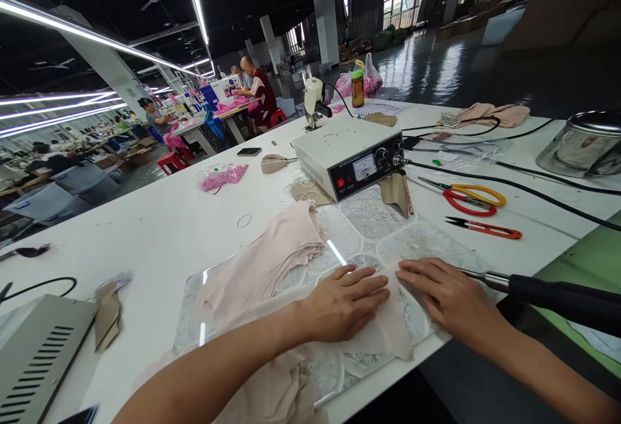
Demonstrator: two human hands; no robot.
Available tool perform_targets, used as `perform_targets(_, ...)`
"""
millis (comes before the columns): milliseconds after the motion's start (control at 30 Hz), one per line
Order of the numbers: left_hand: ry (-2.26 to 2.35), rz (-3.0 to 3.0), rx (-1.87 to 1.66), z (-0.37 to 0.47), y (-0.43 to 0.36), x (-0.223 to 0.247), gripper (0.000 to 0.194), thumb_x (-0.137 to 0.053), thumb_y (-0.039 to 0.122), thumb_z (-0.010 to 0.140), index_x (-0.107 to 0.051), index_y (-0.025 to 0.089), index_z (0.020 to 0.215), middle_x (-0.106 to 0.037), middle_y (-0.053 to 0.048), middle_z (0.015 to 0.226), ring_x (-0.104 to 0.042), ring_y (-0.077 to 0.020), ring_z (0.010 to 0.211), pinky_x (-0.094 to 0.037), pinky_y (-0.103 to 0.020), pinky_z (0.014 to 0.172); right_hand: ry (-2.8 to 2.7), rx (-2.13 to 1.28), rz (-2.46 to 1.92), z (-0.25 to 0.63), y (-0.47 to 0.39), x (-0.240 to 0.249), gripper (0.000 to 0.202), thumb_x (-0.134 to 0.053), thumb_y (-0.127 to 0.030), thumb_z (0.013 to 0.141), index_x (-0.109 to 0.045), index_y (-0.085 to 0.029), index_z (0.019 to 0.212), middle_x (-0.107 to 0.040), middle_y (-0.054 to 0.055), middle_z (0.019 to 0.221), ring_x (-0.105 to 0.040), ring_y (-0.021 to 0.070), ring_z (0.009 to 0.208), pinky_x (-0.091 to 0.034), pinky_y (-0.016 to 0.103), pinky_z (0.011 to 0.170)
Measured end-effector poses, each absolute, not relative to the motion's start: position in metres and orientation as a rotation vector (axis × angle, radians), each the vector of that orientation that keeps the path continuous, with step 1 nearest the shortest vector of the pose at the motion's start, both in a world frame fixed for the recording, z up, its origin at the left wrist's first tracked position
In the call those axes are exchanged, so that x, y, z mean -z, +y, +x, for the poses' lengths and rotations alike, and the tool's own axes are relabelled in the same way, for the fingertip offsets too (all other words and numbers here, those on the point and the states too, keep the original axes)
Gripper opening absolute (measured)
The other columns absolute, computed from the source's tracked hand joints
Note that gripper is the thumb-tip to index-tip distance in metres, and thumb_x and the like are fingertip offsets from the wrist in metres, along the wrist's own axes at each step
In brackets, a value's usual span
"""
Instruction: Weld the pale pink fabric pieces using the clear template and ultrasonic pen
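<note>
My left hand (347,302) lies flat, fingers spread, on a thin pale pink fabric piece (395,330) over a clear patterned plate (334,372). Close to its right, my right hand (449,291) rests at the fabric's edge with fingers stretched out, holding nothing visible. A black-handled tool with a metal shaft (497,281) lies beside and partly behind my right hand. To the upper left of my hands is a layered stack of pink fabric (276,249). More pink fabric (272,395) lies below my left forearm.
Behind the plate stands a control box (349,152) with a meter and cables. Yellow-and-red scissors (473,199) and orange snips (485,227) lie at right, near a glass jar (582,145). A grey vented box (43,359) sits at left. People work at machines farther back.
</note>
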State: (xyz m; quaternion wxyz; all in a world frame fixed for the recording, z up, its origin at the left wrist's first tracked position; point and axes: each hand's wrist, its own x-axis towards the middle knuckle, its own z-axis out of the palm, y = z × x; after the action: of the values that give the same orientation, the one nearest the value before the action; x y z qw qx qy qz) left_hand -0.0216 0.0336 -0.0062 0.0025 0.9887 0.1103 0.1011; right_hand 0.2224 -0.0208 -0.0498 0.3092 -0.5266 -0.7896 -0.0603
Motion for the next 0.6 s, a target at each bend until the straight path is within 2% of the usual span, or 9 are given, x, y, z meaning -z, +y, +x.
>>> perform_targets(233,0.233,3.062,-0.165,-0.016,0.048,0.009,0.036,-0.034,0.032,0.096,-0.055,0.019,0.122,-0.053,-0.005,0.135,-0.043,-0.0191,0.129,-0.026,-0.040,0.113,-2.125,0.259,-1.369,0.226,-0.017,0.058,0.042,-0.041,-0.002,0.082,-0.062,-0.019,0.113,-0.066,0.006,0.114,-0.060,0.0211,0.102,-0.053,0.039,0.084)
perform_targets(433,0.246,3.006,-0.008,-0.008,0.061,0.005,0.052,-0.034,0.044,0.095,-0.036,0.018,0.140,-0.036,-0.007,0.148,-0.028,-0.0217,0.139,-0.021,-0.042,0.116,-2.091,0.311,-1.353,0.222,-0.018,0.057,0.035,-0.045,-0.005,0.083,-0.063,-0.018,0.110,-0.067,0.007,0.112,-0.059,0.0218,0.100,-0.052,0.039,0.085)
perform_targets(600,0.230,2.991,0.105,-0.007,0.066,0.005,0.049,-0.031,0.047,0.095,-0.040,0.024,0.138,-0.028,-0.003,0.152,-0.022,-0.0229,0.141,-0.016,-0.043,0.116,-2.058,0.326,-1.403,0.219,-0.018,0.055,0.037,-0.042,-0.002,0.081,-0.063,-0.017,0.108,-0.066,0.007,0.112,-0.059,0.0214,0.101,-0.051,0.037,0.084)
